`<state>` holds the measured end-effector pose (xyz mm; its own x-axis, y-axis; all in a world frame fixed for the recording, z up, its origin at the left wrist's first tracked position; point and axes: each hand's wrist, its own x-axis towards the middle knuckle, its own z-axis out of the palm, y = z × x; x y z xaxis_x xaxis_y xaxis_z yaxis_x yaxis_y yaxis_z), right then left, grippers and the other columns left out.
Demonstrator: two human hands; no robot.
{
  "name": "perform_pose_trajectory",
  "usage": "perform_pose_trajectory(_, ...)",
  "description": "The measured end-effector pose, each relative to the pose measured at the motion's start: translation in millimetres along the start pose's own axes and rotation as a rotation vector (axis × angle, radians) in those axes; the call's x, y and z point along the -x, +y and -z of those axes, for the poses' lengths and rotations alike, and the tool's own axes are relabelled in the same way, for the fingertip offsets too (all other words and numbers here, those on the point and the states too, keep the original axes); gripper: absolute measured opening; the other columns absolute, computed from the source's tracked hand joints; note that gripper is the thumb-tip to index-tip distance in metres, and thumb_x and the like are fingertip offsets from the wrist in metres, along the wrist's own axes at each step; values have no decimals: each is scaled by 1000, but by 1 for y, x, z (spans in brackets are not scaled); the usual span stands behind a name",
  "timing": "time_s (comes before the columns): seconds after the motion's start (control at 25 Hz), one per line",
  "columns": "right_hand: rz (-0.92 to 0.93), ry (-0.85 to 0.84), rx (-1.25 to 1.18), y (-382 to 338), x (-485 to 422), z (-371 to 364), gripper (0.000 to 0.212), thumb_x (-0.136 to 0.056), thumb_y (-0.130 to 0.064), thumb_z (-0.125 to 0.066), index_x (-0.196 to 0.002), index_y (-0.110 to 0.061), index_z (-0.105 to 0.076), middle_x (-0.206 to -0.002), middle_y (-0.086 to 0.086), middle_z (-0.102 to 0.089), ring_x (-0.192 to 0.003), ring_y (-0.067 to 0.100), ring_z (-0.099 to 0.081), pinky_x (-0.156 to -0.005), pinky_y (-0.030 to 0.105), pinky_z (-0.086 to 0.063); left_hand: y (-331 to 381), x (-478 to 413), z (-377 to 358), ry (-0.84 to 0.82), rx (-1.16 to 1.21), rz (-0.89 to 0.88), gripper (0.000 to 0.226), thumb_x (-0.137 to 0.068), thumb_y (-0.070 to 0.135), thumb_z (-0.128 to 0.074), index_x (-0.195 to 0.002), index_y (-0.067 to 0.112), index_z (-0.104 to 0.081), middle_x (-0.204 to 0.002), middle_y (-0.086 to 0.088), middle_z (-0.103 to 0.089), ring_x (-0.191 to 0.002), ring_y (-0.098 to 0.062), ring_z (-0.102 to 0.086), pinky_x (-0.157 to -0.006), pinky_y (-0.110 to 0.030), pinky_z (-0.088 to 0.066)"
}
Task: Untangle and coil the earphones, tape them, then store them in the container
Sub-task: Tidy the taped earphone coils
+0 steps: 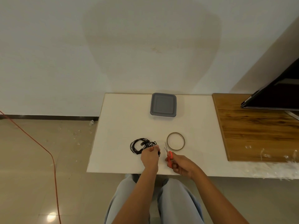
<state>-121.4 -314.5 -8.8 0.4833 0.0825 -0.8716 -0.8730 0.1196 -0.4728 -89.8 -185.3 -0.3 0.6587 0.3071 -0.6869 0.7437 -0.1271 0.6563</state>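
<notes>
A: White table [123,113] against a plain wall, lidded grey container [163,104] at the back. Progress?
B: Earphones [139,145] coiled near the front edge, left hand [149,156] pinching them. Right hand [181,164] grips orange scissors [169,156]; tape roll [175,141] just beside. Probably taping now; storing not yet done.

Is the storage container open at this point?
No, the grey lid sits flat on the container, covering it fully.
</notes>
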Motion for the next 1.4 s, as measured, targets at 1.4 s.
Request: perform_pose_trajectory(1.4, 766, 362, 67, -66, 165, -105, 4, -78, -18, -76, -76, -20, -74, -77, 3, -74, -73, 16, -71, -67, 22, -56, 62, 127, 105, -33, 261, -395, 15, -89, 24, -65, -102, 17, -68, -96, -6, -73, -87, -19, -70, -65, -14, -50)
